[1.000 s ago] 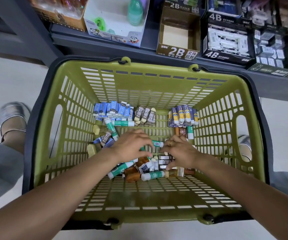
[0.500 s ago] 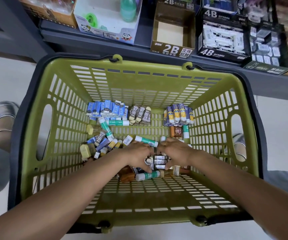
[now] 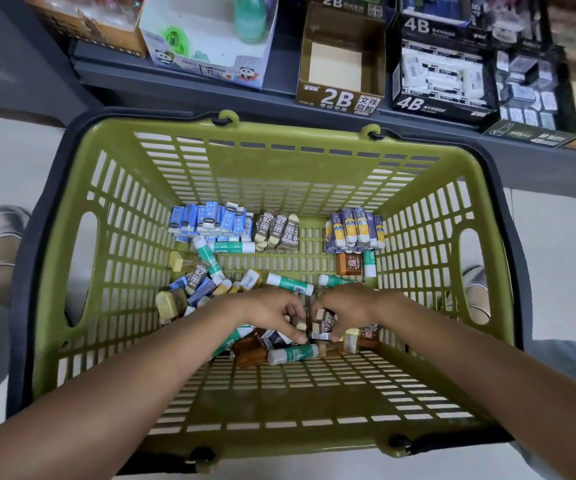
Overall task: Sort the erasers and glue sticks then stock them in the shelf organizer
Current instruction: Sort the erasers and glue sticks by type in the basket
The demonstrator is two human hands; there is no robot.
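Two hands work inside the green basket (image 3: 113,188), which fills most of my view and sits on the floor in front of the shelf (image 3: 182,88). On that shelf, far from me, I see an empty brown 2B box (image 3: 340,60), a black 4B box (image 3: 442,81) of white erasers to its right, and a white panda box (image 3: 207,39) to its left.

Along the basket's far wall stand three sorted rows: blue erasers (image 3: 210,221) at left, brown 2B erasers (image 3: 278,228) just beside them, and purple-and-yellow erasers (image 3: 354,228) at right. Green-and-white glue sticks (image 3: 290,284) lie scattered on the basket floor among loose erasers, and one more glue stick (image 3: 293,353) lies near the pile under my hands.

My left hand (image 3: 269,311) has its fingers curled down into the mixed pile (image 3: 255,351) at the basket's middle, touching small erasers; I cannot tell whether it actually holds one. My right hand (image 3: 347,306), just beside it and nearly touching, pinches a few brown 2B-type erasers in a small stack (image 3: 326,323) between thumb and fingers.
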